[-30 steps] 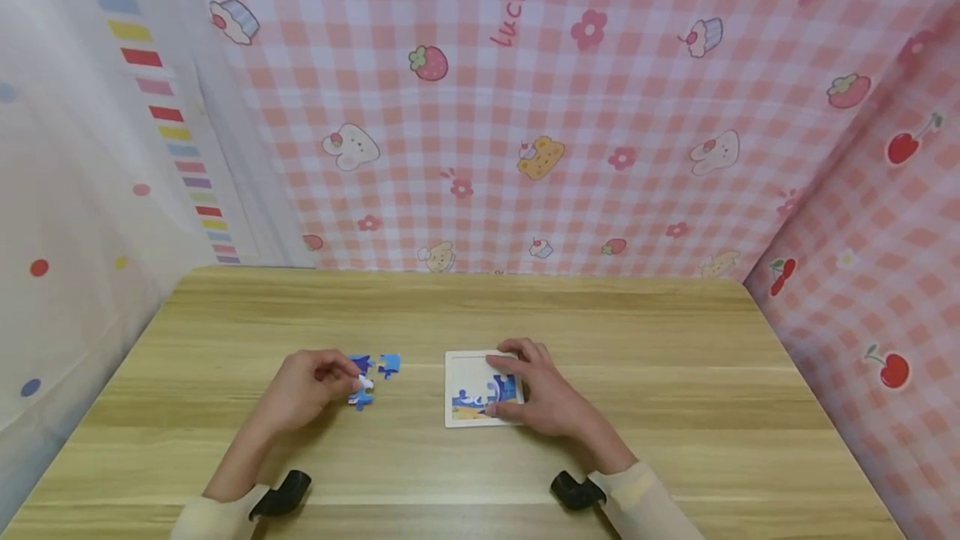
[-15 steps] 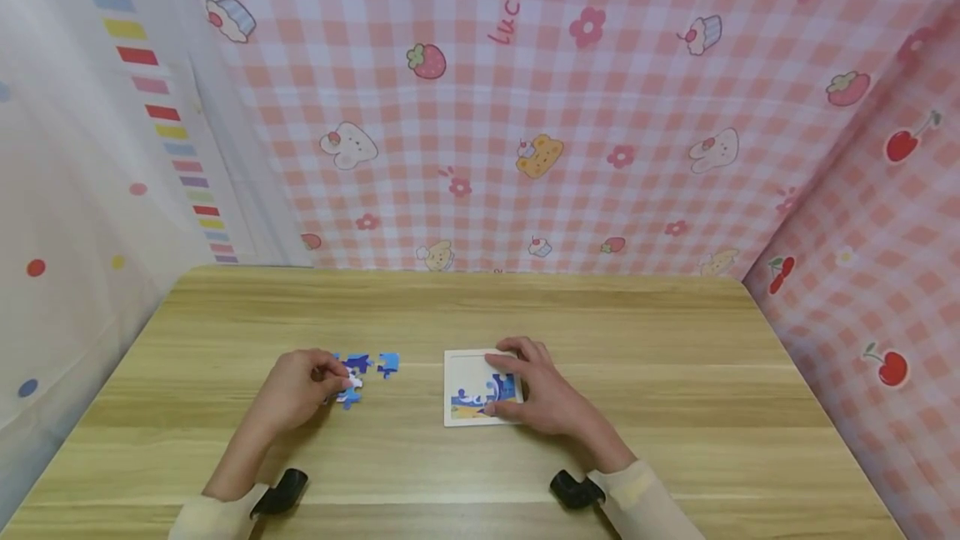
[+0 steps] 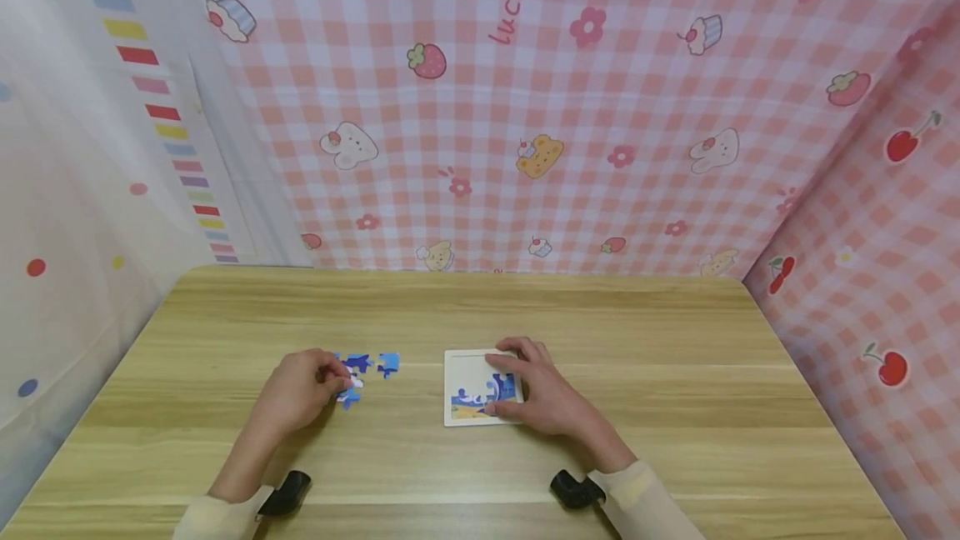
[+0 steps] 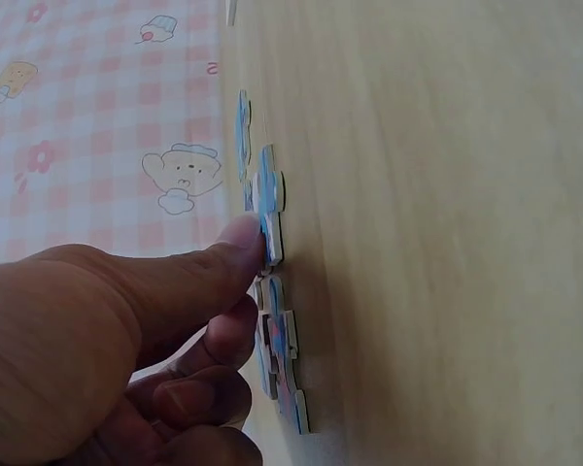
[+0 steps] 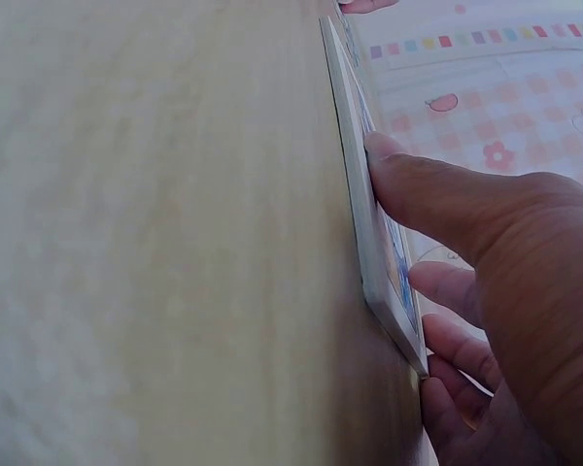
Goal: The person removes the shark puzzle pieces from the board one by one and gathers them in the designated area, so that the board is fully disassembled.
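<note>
Near the centre of the table, a square white-framed puzzle board lies flat, with blue and yellow pieces along its lower and right parts. My right hand grips it across the right side, thumb and fingertips on the board; the right wrist view shows the thumb over the frame and fingers at its edge. Left of the board, my left hand pinches a white and blue puzzle piece at the table surface. In the left wrist view the thumb presses against a piece; its fingers partly hide the pieces.
Beyond the left fingertips lie a dark blue piece and a light blue piece. More pieces show beside the fingers in the left wrist view. The wooden table meets a pink checked cloth at its back edge.
Compared with one second ago, my left hand and the pieces at its fingertips have shifted slightly left, uncovering more of the dark blue piece. My right hand and the board have stayed in place.
</note>
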Tool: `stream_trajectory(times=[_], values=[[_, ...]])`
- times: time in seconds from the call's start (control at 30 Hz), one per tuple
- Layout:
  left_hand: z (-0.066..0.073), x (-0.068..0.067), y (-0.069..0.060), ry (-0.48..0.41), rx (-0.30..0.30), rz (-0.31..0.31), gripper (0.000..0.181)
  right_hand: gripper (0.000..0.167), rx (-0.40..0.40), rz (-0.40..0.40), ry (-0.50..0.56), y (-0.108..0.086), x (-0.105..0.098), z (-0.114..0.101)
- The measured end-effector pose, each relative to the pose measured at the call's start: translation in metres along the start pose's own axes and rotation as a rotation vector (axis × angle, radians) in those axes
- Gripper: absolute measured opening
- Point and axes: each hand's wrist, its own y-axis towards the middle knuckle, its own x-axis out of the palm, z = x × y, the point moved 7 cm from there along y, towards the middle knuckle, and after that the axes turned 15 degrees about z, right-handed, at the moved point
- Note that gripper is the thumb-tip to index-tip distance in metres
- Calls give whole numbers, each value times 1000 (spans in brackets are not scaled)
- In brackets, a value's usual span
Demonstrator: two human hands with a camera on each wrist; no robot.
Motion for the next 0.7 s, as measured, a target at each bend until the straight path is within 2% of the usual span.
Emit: stream_trajectory(times=[0.33,0.5,0.6,0.7], values=[[-1,0,-2,-8,-8,-6,5,66,8,1,-4,-1,1,1],[1,-15,0,-55,3,55,7,66,-3,-2,-3,-1,1,1],[9,-25,2,-71,27,102,9,67,-10,-2,2,-1,1,1],[21,-28,5,-94,47,125,8,67,-13,-2,9,0,0,2]])
